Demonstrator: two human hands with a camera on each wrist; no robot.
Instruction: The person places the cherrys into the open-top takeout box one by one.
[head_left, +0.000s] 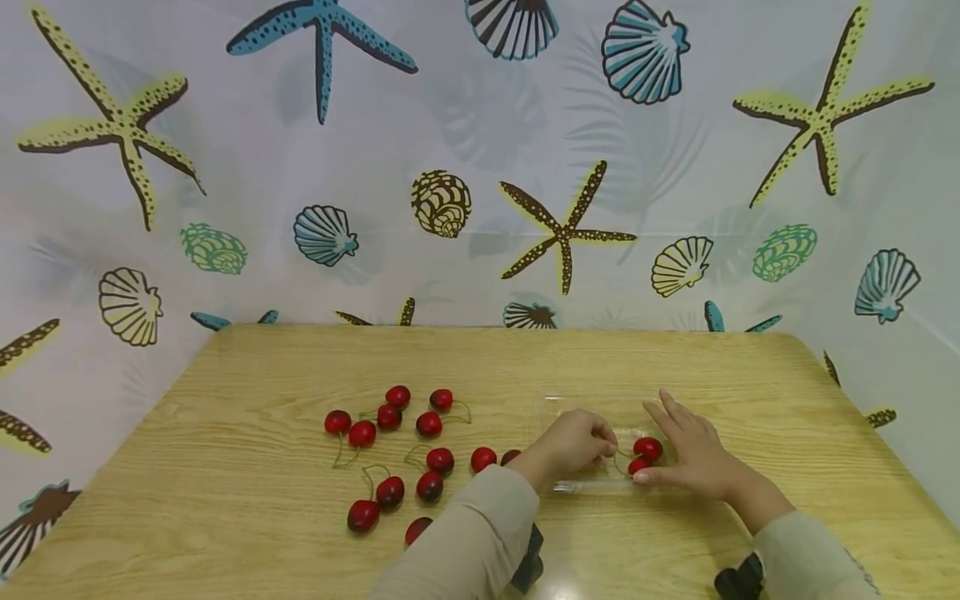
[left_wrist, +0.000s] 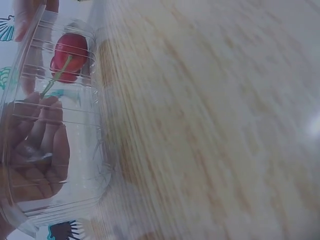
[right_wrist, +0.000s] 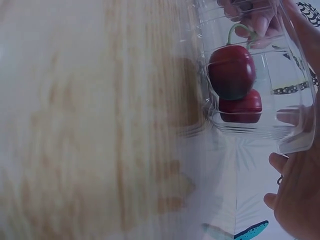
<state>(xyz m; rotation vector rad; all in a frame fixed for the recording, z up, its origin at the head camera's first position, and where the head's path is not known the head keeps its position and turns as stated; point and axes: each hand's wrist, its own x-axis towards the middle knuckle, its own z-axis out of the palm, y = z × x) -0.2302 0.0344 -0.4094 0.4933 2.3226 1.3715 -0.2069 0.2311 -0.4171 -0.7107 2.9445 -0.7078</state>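
A clear plastic container (head_left: 577, 486) sits right of centre on the table, with a pair of red cherries (head_left: 647, 449) joined by green stems at its right end. My left hand (head_left: 576, 446) is inside and pinches the stems between thumb and fingertips. In the left wrist view that hand (left_wrist: 37, 155) shows through the clear wall, at the end of the stem (left_wrist: 59, 75). My right hand (head_left: 701, 458) stands at the container's right end with fingers spread, its thumb close beside the lower cherry. Whether the thumb touches the cherry, I cannot tell.
Several more red cherries (head_left: 390, 492), many in stemmed pairs, lie on the wooden table (head_left: 247, 467) left of the container. Two of them (head_left: 483, 459) are close to my left forearm, which partly covers one. A shell-and-starfish patterned curtain (head_left: 480, 275) hangs behind the table.
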